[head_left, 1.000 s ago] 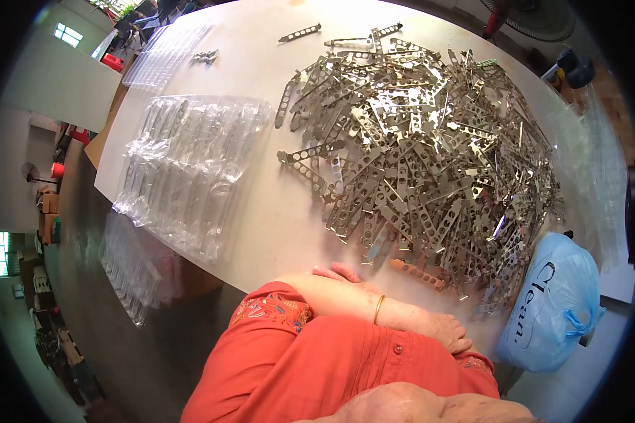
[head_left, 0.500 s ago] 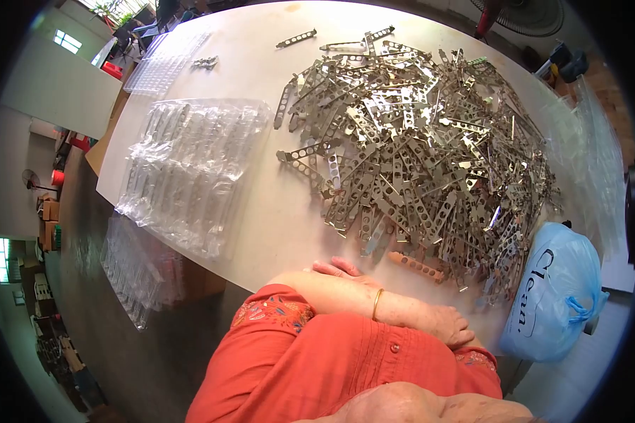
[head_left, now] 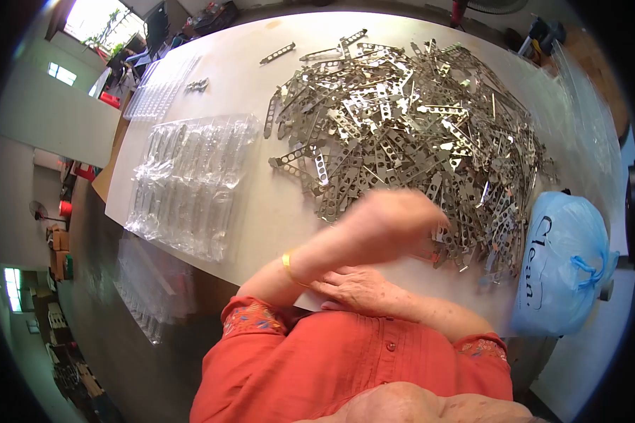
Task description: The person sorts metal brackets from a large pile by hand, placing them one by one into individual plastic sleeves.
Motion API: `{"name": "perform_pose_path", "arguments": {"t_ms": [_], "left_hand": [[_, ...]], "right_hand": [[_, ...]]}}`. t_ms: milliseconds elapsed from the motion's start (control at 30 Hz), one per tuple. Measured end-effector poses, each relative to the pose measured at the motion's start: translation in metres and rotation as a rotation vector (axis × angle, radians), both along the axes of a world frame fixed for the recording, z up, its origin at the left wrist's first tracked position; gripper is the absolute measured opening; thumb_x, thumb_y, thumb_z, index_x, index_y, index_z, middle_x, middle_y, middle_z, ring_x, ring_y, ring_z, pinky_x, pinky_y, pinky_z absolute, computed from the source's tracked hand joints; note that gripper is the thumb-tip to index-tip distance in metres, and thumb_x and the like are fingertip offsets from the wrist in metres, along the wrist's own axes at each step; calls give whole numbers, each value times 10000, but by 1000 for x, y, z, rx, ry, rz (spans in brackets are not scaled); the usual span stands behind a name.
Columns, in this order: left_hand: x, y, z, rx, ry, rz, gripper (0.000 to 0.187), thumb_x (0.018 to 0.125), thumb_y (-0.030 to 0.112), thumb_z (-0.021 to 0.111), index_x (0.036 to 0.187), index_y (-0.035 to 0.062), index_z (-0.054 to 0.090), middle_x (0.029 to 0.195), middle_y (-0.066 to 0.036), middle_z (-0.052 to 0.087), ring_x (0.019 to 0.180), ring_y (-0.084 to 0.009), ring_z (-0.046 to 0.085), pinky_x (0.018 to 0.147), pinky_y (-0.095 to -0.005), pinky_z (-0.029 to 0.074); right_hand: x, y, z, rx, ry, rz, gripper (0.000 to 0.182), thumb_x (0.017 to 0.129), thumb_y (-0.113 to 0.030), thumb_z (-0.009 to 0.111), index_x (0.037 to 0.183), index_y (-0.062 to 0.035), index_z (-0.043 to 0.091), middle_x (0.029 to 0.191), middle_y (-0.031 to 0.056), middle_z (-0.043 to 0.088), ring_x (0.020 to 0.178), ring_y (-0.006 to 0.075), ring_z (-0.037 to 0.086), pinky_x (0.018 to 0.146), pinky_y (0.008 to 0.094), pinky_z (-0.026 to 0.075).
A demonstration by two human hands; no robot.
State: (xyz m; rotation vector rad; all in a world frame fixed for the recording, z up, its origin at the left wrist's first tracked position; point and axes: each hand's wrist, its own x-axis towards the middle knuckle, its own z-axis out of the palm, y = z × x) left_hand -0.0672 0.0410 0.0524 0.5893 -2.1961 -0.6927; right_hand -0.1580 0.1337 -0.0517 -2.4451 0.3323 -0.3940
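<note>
Whether my left hand point(head_left: 402, 217) grips metal strips point(head_left: 416, 130), I can't tell; my right hand point(head_left: 358, 289) lies slack. Handling lightly should prevent snags.

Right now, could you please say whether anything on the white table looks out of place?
A silver perforated metal strip lies apart from the large tangled heap of similar strips, and a small silver cluster sits beside a clear gridded plastic tray. Both look stray.
</note>
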Motion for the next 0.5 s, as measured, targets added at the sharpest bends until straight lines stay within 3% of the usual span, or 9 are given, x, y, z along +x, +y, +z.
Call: {"name": "perform_pose_path", "arguments": {"t_ms": [33, 100, 167, 233, 367, 433, 500], "left_hand": [[21, -10, -3, -96, 28, 181, 200, 830, -11, 634, 1011, 66, 673, 930, -132, 678, 821, -304, 677, 693, -391, 554], [61, -22, -13, 26, 39, 587, 174, 856, -47, 663, 999, 43, 704, 909, -99, 673, 692, -198, 645, 622, -314, 530], [104, -35, -38, -22, -47, 825, 106, 903, -11, 650, 992, 21, 696, 927, -97, 674, 683, -151, 629, 605, -289, 508], [138, -37, -59, -111, -226, 991, 151, 888, 21, 669, 1038, 11, 684, 971, -119, 669, 675, -183, 628, 626, -317, 512], [156, -32, -74, 4, -369, 1073, 220, 879, 67, 681, 1091, 9, 666, 1006, -136, 661, 691, -227, 633, 679, -351, 521], [160, -34, -80, 97, -408, 1067, 249, 873, 113, 662, 1105, 24, 637, 1062, -134, 649, 834, -311, 676, 750, -414, 541], [162, -38, -82, 95, -448, 1048, 234, 873, 117, 661, 1086, 23, 642, 1052, -133, 647, 845, -314, 675, 756, -416, 539]], "right_hand": [[1, -3, 3, -30, 30, 1, 536, 961, -371, 580, 1395, -69, 494, 1512, 117, 435, 1443, 267, 352, 1214, 450, 234], [1, -3, 2, -68, 29, -3, 551, 957, -386, 585, 1404, -78, 488, 1522, 114, 426, 1457, 279, 333, 1220, 457, 219], [1, -1, -1, -65, 34, 0, 563, 957, -393, 585, 1415, -82, 481, 1532, 109, 417, 1469, 273, 317, 1224, 462, 208], [1, -1, -2, -67, 36, -3, 569, 954, -396, 589, 1417, -84, 480, 1536, 108, 411, 1472, 271, 310, 1226, 461, 200], [1, 0, -5, -46, 36, 4, 579, 950, -396, 593, 1424, -87, 475, 1550, 105, 395, 1484, 266, 286, 1231, 459, 181], [1, 0, -4, -41, 31, 4, 576, 950, -392, 593, 1424, -86, 475, 1550, 105, 394, 1485, 266, 284, 1230, 459, 181], [0, -1, -4, -37, 24, -1, 573, 950, -387, 593, 1423, -86, 475, 1551, 105, 392, 1486, 266, 281, 1230, 458, 181]]}}
